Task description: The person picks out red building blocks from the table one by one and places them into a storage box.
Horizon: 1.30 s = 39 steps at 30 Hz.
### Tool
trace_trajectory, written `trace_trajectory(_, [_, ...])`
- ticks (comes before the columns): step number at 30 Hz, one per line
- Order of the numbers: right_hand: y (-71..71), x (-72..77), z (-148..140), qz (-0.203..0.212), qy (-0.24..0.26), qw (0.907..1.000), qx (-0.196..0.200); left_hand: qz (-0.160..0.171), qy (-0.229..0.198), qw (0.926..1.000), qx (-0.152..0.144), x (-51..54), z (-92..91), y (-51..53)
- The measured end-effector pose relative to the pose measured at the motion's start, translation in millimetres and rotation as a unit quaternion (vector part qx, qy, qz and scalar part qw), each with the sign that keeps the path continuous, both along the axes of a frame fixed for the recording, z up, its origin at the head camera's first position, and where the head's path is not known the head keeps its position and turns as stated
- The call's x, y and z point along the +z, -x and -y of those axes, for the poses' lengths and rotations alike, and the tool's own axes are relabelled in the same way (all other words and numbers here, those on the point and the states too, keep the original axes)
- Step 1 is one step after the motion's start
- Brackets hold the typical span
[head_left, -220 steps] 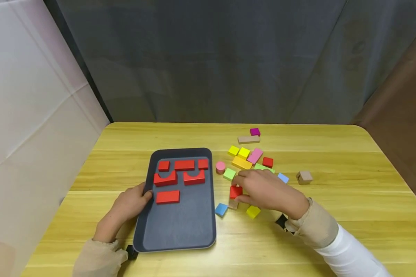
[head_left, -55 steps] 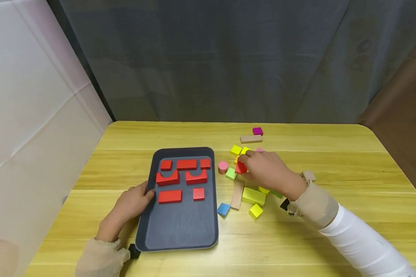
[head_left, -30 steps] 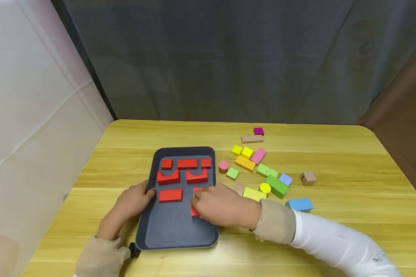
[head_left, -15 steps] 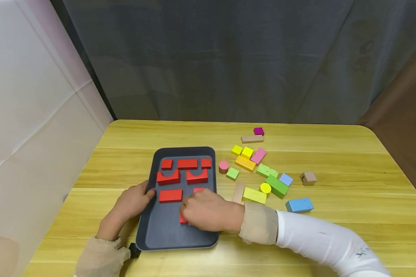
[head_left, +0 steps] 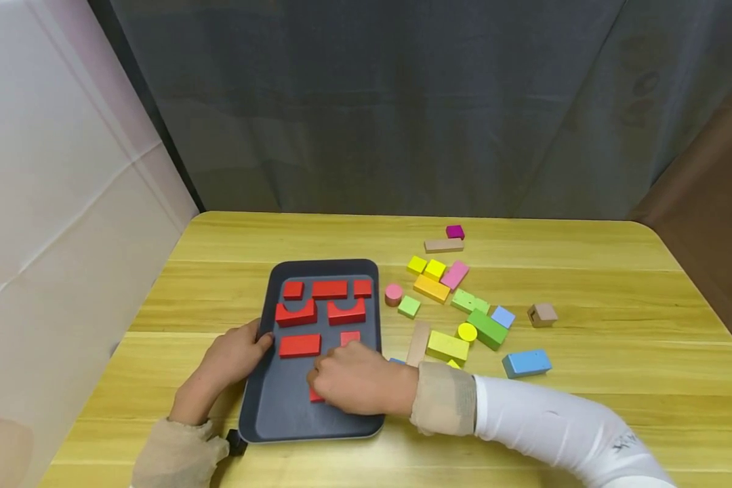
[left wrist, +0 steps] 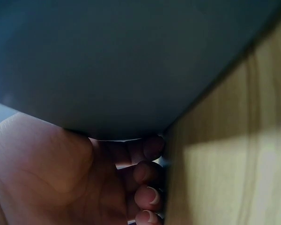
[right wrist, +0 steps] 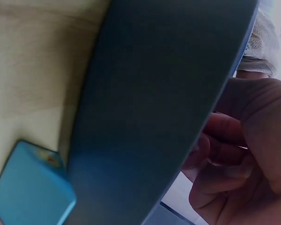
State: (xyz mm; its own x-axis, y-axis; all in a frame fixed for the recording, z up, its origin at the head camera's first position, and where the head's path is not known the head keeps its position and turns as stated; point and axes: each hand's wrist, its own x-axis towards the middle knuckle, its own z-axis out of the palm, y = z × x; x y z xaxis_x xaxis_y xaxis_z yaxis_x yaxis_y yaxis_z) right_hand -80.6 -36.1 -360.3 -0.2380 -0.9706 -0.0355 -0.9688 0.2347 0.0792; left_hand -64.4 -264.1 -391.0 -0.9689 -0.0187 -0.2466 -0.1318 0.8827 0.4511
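Note:
A dark grey tray (head_left: 268, 413) lies on the table with several red blocks in rows, among them two arched blocks (head_left: 295, 314). My left hand (head_left: 232, 356) grips its left rim, thumb over the edge; in the left wrist view the fingers curl below the tray wall. Inside the tray's lower half, my right hand (head_left: 362, 379) pinches a red block (head_left: 316, 396), mostly covered by the fingers. Just above that hand sits a small red square block (head_left: 350, 337). In the right wrist view, the tray's wall hides the held block.
Right of the tray lie loose blocks: a pink cylinder (head_left: 393, 294), a light green block (head_left: 409, 307), a long yellow block (head_left: 448, 346), a blue block (head_left: 527, 363) and a brown notched cube (head_left: 543, 314). Another blue block (right wrist: 33, 187) is close outside the tray wall.
The right hand set a small red square block in the tray, then brought another red block from the pile and moved it leftward and nearer within the tray. The left hand stays on the rim.

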Motion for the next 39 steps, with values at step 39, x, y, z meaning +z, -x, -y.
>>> trace_trajectory(39, [-4.1, 33.2, -33.8, 0.003, 0.007, 0.9973, -0.072, 0.001, -0.001, 1.0000, 0.002, 1.0, 1.5, 0.7])
